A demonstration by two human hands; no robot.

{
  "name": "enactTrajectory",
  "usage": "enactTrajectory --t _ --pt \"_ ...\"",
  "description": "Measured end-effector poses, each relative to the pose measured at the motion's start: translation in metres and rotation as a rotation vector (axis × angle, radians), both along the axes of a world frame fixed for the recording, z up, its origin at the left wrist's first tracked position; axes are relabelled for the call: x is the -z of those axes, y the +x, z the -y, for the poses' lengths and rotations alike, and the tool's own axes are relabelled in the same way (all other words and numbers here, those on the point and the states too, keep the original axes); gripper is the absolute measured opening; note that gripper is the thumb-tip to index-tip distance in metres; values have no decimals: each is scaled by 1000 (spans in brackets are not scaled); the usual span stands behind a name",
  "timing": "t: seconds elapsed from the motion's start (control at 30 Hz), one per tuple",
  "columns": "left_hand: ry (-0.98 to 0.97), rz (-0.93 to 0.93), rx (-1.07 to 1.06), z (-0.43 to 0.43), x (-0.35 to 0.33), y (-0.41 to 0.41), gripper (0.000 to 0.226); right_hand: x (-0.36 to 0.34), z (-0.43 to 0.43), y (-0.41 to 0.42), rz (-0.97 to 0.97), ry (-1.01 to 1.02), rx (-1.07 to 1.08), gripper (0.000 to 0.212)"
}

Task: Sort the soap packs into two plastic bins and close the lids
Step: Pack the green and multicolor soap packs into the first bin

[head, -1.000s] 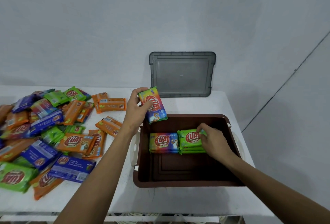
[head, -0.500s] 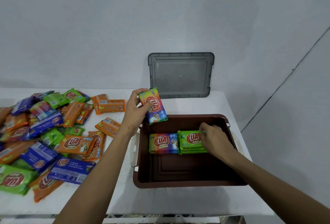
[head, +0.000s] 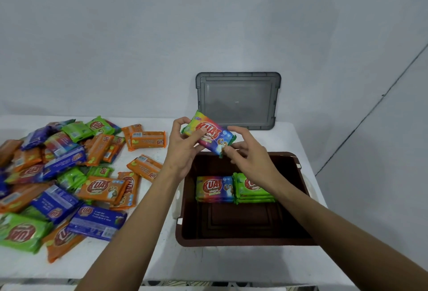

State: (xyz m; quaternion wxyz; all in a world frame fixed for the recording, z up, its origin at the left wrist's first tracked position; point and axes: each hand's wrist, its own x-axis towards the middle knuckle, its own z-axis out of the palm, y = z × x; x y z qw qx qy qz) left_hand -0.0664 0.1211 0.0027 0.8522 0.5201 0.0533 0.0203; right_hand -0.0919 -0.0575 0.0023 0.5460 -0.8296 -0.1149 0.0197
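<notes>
Just above the far edge of the brown bin (head: 243, 241) I hold a rainbow soap pack (head: 212, 134) tilted between both hands; my left hand (head: 183, 149) grips its left end and my right hand (head: 252, 158) pinches its right end. Inside the bin a second rainbow pack (head: 214, 188) lies beside a stack of green packs (head: 250, 192); loose packs (head: 62, 175) cover the bench (head: 208, 265) to the left; the grey lid (head: 238, 100) leans on the wall behind.
</notes>
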Motion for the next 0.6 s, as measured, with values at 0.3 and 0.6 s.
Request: enactTrajectory --t 0.3,0.6 --pt "474 60 54 -6 12 -9 28 10 -6 -3 -87 387 96 28" --pt "1209 339 -108 -27 34 1 14 21 19 -15 -207 196 38 29"
